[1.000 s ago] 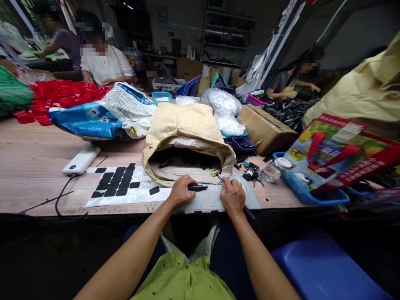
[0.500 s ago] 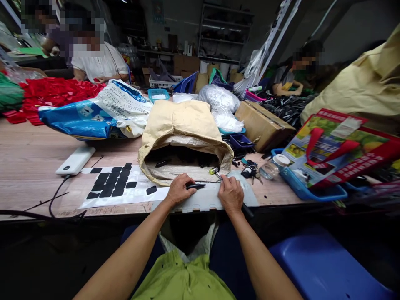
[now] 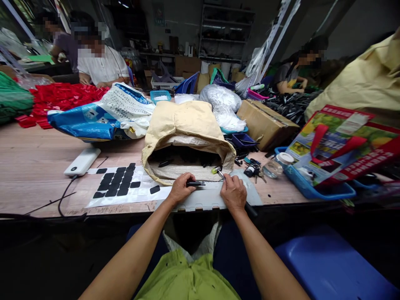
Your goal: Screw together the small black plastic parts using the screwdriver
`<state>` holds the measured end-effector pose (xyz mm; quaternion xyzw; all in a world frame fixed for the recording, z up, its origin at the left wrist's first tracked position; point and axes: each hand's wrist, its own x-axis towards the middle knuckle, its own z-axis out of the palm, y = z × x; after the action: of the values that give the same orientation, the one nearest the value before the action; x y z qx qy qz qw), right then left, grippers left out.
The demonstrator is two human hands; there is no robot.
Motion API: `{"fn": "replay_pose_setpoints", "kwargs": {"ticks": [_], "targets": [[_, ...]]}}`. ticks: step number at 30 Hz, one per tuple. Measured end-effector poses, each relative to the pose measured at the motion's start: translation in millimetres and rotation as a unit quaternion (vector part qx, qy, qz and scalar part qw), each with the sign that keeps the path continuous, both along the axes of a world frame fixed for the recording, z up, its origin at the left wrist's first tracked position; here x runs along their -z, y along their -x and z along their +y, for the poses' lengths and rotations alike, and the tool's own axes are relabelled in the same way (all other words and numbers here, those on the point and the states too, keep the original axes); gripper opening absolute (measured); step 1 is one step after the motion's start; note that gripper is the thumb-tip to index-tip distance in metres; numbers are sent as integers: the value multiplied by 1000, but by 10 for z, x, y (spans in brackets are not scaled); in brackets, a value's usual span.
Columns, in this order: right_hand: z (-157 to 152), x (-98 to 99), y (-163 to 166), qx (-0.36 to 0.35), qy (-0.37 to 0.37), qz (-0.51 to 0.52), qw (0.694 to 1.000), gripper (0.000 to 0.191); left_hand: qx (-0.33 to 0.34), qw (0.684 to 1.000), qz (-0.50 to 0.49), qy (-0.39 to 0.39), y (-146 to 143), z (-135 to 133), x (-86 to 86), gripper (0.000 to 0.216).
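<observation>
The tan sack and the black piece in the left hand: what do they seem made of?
The tan sack looks like matte kraft paper, with stiff creases. The black piece seems glossy plastic, by its highlight; painted metal is possible.

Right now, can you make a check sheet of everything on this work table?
Surface: wooden table, a grey mat under the hands.
Job's things: slim black part; thin tool with yellow-green head; open tan sack with more black parts inside.
Clutter: sheet of black pads, blue-white bag, cardboard box, red pieces, blue basket.
Grippers: left hand holds the black part; right hand grips the tool.
Cables: black cable from a white power bank.
Surroundings: three other people at work, shelves behind.
</observation>
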<state>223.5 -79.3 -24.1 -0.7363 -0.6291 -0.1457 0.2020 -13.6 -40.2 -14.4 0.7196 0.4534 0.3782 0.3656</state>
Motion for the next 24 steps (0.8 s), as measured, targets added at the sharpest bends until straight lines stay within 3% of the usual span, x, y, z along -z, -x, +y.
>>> {"fn": "replay_pose_setpoints", "kwargs": {"ticks": [5, 8, 10, 12, 14, 15, 18, 21, 24], "targets": [[-3, -23, 11, 1, 9, 3, 1000, 30, 14, 996, -62, 63, 54, -206, -233, 23], [-9, -32, 15, 1, 17, 10, 1000, 31, 78, 991, -60, 92, 118, -598, -376, 31], [-12, -36, 18, 3, 20, 15, 1000, 31, 154, 972, -71, 163, 123, -957, -311, 38], [-15, -42, 21, 2, 21, 19, 1000, 31, 212, 931, -99, 281, 78, -1319, -57, 45], [-18, -48, 23, 2, 24, 24, 999, 32, 211, 889, -111, 390, -2, -1604, 344, 50], [-20, -52, 25, 2, 25, 26, 999, 31, 176, 871, -108, 446, -45, -1697, 565, 55], [-24, -60, 27, 1, 25, 29, 999, 31, -19, 803, -75, 590, -135, -1758, 1118, 63], [-27, -65, 27, 0, 24, 27, 999, 31, -123, 776, -66, 615, -143, -1603, 1365, 57], [-27, -61, 23, -3, 21, 25, 999, 32, -124, 785, -71, 603, -121, -1456, 1358, 53]]}}
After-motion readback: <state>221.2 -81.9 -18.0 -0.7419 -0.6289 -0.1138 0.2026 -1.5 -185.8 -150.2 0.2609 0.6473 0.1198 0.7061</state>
